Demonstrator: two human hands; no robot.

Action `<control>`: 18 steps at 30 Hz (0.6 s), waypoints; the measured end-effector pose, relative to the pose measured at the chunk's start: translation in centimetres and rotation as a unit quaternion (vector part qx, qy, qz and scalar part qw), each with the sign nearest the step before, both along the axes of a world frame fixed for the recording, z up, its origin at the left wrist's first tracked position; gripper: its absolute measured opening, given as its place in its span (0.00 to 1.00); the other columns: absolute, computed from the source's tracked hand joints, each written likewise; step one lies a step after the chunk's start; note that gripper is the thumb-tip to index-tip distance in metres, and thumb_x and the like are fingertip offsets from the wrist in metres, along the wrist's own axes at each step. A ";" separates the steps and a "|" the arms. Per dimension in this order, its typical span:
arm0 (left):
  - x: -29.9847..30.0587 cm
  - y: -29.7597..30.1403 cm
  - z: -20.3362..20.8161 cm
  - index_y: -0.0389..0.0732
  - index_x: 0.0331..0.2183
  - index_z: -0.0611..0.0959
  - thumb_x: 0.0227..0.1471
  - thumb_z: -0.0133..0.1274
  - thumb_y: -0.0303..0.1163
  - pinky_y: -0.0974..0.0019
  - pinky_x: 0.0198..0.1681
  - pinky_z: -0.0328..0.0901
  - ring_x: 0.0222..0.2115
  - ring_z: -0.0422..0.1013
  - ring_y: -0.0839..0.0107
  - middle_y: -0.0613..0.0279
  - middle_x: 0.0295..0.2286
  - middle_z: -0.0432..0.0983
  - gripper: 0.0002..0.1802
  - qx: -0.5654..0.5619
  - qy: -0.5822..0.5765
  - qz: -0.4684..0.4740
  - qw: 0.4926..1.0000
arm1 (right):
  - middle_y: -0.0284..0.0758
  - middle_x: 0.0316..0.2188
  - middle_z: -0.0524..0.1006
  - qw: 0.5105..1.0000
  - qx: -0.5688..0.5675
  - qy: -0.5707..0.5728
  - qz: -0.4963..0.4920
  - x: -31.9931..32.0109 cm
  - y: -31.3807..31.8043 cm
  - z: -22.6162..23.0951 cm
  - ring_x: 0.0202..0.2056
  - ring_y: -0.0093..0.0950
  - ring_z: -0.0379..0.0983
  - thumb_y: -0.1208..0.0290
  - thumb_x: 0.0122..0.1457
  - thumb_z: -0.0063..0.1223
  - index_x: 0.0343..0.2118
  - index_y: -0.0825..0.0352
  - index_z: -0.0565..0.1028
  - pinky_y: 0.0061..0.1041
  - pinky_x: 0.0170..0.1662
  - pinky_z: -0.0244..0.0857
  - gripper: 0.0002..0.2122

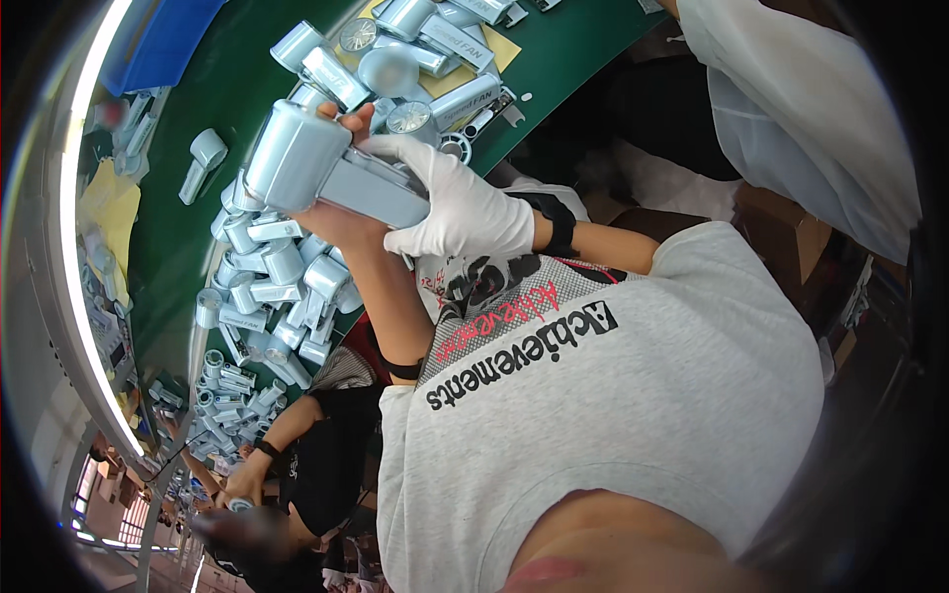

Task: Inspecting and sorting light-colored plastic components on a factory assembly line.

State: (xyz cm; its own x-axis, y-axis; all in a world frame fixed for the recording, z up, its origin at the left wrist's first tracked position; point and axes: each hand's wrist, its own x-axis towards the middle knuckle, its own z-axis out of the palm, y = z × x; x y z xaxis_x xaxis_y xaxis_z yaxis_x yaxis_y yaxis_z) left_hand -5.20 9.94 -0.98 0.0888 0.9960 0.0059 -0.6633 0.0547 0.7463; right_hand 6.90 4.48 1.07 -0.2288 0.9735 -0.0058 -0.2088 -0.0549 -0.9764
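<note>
A light blue handheld fan (293,156) with a round head and a flat, oblong handle is held up in front of my chest. My bare left hand (341,225) wraps around it from behind, with fingertips showing past its far side and the palm mostly hidden. Wearing a white glove, my right hand (463,203) grips the handle (374,193) between thumb and fingers. Just beyond my hands, more fans of the same kind (390,71) lie piled on the bench, some with their round grilles showing.
Heaps of light blue fans (282,262) line the green bench (568,64). One fan (203,163) lies apart on the left. A blue bin (163,44) stands at the far left. A co-worker in black (321,460) works lower left; a person in white (791,99) is upper right.
</note>
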 end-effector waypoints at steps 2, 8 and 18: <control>1.0 0.4 -1.3 0.37 0.45 0.70 0.53 0.35 0.57 0.51 0.45 0.63 0.37 0.69 0.57 0.49 0.38 0.72 0.34 -0.043 -0.197 -0.020 0.979 | 0.41 0.42 0.69 1.000 -0.019 0.010 0.021 0.9 0.5 0.0 0.44 0.27 0.67 0.73 0.46 0.54 0.52 0.71 0.58 0.25 0.44 0.63 0.29; 2.9 1.1 -2.8 0.36 0.48 0.68 0.54 0.36 0.46 0.52 0.45 0.64 0.36 0.69 0.59 0.50 0.41 0.71 0.27 -0.033 -0.314 -0.114 0.942 | 0.36 0.36 0.72 0.983 -0.106 0.141 0.054 1.8 1.9 0.8 0.35 0.22 0.69 0.57 0.59 0.42 0.50 0.70 0.63 0.20 0.36 0.64 0.23; -9.5 11.9 0.4 0.32 0.38 0.76 0.49 0.49 0.28 0.64 0.36 0.66 0.32 0.72 0.64 0.52 0.35 0.75 0.14 0.160 0.683 0.190 0.687 | 0.35 0.32 0.73 0.981 -0.026 0.146 -0.125 11.7 2.1 -8.7 0.25 0.19 0.70 0.61 0.55 0.50 0.55 0.67 0.57 0.15 0.28 0.64 0.27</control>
State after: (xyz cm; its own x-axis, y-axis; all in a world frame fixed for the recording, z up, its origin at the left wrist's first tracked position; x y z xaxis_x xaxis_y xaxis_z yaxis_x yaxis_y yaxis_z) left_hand -14.70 21.85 -0.60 -0.0368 0.9158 0.4000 0.7470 -0.2407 0.6197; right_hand 18.59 6.62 -7.62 0.0178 0.9995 -0.0264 -0.4933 -0.0142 -0.8698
